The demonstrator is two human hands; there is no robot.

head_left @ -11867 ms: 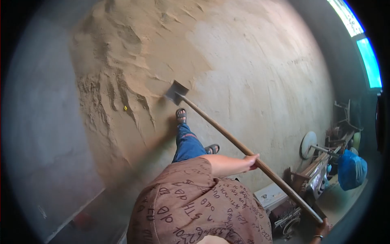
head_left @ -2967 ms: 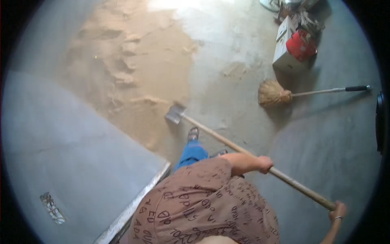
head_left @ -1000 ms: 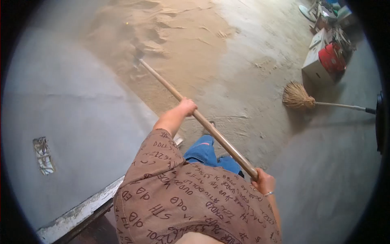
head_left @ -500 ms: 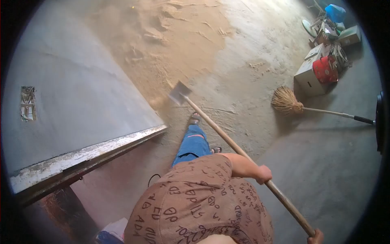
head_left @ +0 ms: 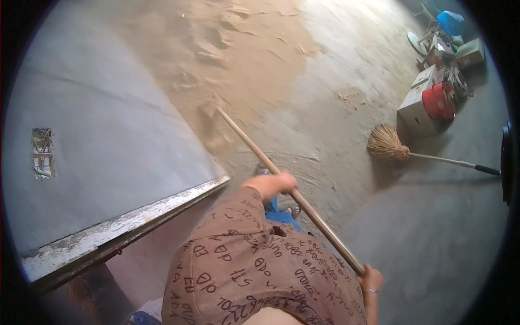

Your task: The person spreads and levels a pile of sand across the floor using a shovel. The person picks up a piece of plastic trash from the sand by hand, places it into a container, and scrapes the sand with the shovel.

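A long wooden-handled shovel (head_left: 319,219) runs slantwise across the view. Its blade is sunk in the sand (head_left: 260,49) beside the wall and cannot be seen now. Around the middle of the shaft, my left hand (head_left: 284,182) is closed. My right hand (head_left: 371,279), with a bracelet on the wrist, grips the shaft near its rear end. The handle passes in front of my brown lettered shirt (head_left: 254,260). Below my left arm, parts of my blue jeans (head_left: 281,215) and sandalled feet show.
At left stands a grey wall (head_left: 108,141) with an open electrical box (head_left: 42,153) and a rough white edge (head_left: 130,216). A straw broom (head_left: 387,142) leans at right. Beyond it are a white box (head_left: 417,111), a red bag (head_left: 439,101) and a blue plastic bag (head_left: 450,23).
The shovel blade, visible over the floor before, has gone forward into the sand. Both hands moved forward and left with the shaft, and my torso leans further over my legs.
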